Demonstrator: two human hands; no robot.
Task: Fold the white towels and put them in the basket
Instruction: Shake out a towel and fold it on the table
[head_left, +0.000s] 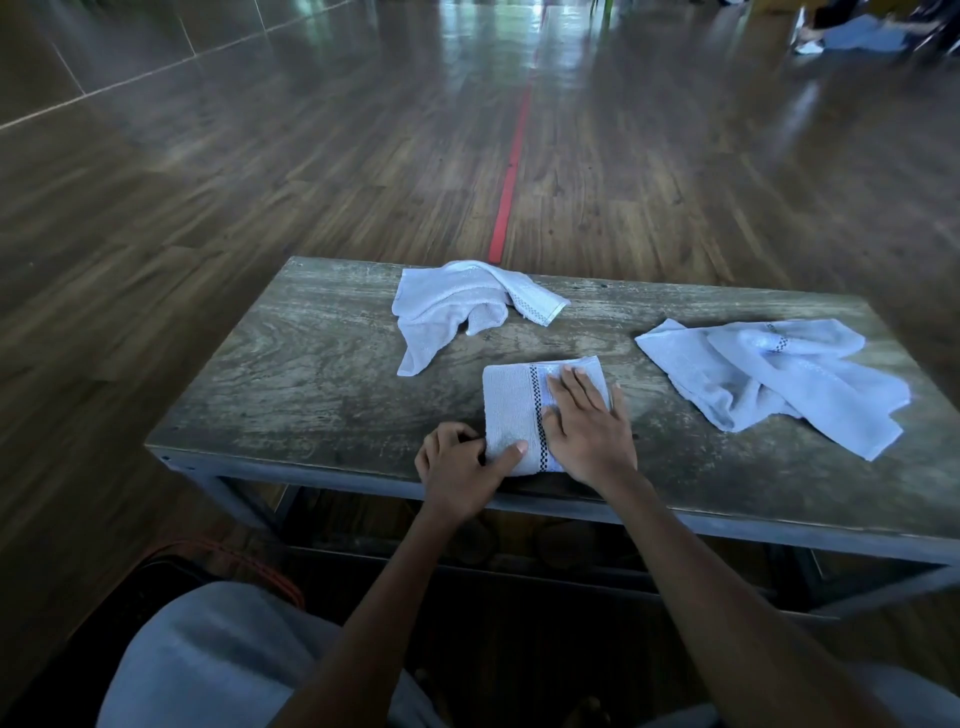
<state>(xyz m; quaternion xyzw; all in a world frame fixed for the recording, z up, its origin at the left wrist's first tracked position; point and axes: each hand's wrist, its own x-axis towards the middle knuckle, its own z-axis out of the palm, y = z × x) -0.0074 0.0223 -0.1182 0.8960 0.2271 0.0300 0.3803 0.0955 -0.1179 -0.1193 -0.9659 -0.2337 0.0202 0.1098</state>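
— Floor (363, 156) of dark wood planks filled most of the view, with a red line (511, 166) running up to the far edge of the worn wooden table (311, 374). What lay on the table?

— Three white towels. The rumpled towel on the right (779, 379) was the biggest spread, well apart from both hands. The crumpled towel at the back (457, 306) sat beyond the hands, also untouched.

— And the folded towel (511, 410)?

— It lay near the table's front edge, a checked stripe across it. The right hand (587, 421) lay flat and open on its right half, fingers spread. The left hand (460, 467) pinched its near-left corner, thumb on top, fingers curled at the edge.
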